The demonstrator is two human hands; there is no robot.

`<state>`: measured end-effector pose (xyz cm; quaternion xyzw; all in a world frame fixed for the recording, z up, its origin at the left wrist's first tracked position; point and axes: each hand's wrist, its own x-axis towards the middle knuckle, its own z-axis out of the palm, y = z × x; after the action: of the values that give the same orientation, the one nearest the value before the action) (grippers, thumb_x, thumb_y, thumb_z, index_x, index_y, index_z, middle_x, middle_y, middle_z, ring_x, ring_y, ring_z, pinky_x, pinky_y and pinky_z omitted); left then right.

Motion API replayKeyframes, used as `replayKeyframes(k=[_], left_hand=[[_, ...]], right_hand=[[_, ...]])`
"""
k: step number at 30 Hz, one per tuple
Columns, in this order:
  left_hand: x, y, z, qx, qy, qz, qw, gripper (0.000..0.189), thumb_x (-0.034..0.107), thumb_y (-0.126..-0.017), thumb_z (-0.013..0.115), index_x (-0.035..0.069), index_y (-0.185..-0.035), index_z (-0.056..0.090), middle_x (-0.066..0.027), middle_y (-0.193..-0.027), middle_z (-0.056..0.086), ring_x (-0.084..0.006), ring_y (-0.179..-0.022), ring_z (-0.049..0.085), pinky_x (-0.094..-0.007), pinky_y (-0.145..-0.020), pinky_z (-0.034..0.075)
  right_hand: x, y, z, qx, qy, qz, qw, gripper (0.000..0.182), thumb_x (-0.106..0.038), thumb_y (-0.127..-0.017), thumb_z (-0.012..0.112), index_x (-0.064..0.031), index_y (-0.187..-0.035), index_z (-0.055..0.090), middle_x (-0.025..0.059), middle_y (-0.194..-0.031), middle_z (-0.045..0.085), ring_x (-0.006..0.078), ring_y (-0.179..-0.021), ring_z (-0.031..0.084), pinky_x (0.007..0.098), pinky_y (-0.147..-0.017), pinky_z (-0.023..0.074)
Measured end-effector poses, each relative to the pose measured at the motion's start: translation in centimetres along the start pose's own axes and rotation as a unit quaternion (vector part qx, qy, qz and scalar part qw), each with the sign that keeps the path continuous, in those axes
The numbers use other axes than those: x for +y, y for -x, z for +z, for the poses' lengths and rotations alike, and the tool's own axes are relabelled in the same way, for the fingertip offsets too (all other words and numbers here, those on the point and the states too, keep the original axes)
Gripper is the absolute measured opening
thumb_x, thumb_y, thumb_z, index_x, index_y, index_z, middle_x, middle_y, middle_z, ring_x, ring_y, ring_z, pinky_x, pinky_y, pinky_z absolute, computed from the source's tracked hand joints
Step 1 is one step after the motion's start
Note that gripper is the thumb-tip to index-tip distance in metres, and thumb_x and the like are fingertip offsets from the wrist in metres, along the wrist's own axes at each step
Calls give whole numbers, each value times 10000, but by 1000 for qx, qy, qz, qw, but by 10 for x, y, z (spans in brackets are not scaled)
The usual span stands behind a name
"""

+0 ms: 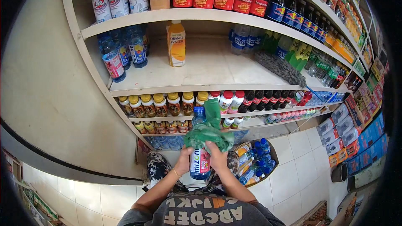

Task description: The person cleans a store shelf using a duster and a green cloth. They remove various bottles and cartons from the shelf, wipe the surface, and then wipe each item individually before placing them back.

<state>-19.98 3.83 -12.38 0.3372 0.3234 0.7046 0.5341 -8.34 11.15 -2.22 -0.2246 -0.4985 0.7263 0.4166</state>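
A blue-capped Mizone drink bottle (200,163) stands upright between my hands, in front of my lap. My left hand (183,162) grips its left side. A bunched green cloth (209,136) covers the bottle's upper middle, and my right hand (218,157) presses it there, with the thumb on its lower edge. One end of the cloth sticks up beside the cap. Straight ahead, a shelf board (204,75) carries a carton-shaped Orange Water bottle (176,44) and, at its left end, several more Mizone bottles (113,59).
Beside my right knee, a cardboard box (274,153) on the tiled floor holds bottles lying in a heap. A grey fluffy duster (281,69) rests on the shelf, its blue handle past the edge. Lower shelves hold yellow-capped bottles (160,105). Shrink-wrapped packs (340,125) are stacked at right.
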Motion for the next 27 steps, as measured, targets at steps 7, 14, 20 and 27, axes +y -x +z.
replayKeyframes(k=[7,14,20,27], left_hand=[[54,-28,40,5,244,-30,969,856,720,-742,315,72,-1302,330,-82,-1239,457,-219,-1088,476,-391,-909,400],[18,-33,41,79,63,-10,995,708,570,-856,335,53,-1333,253,-95,-1274,406,-194,-1091,456,-328,-922,378],[34,-49,51,244,-62,143,957,535,243,-882,511,47,-1307,253,-64,-1190,437,-137,-1042,449,-270,-881,382],[46,-62,47,285,-120,242,920,693,426,-801,595,40,-1284,283,-62,-1171,443,-153,-1039,437,-293,-892,348]], right_hand=[[12,45,-19,-216,388,-274,853,336,-245,-596,696,-59,-830,543,195,-1396,245,385,-1297,194,454,-1021,219],[-18,-29,-2,-52,204,-204,956,367,-139,-700,670,-36,-1009,502,163,-1253,443,232,-1143,423,343,-918,362],[1,-26,-17,-82,140,-99,982,455,-93,-809,590,-6,-1215,404,65,-1057,549,141,-953,513,270,-843,404],[32,14,-40,-64,-269,234,932,445,-243,-863,509,-52,-1244,382,102,-1160,509,253,-1083,486,506,-899,406]])
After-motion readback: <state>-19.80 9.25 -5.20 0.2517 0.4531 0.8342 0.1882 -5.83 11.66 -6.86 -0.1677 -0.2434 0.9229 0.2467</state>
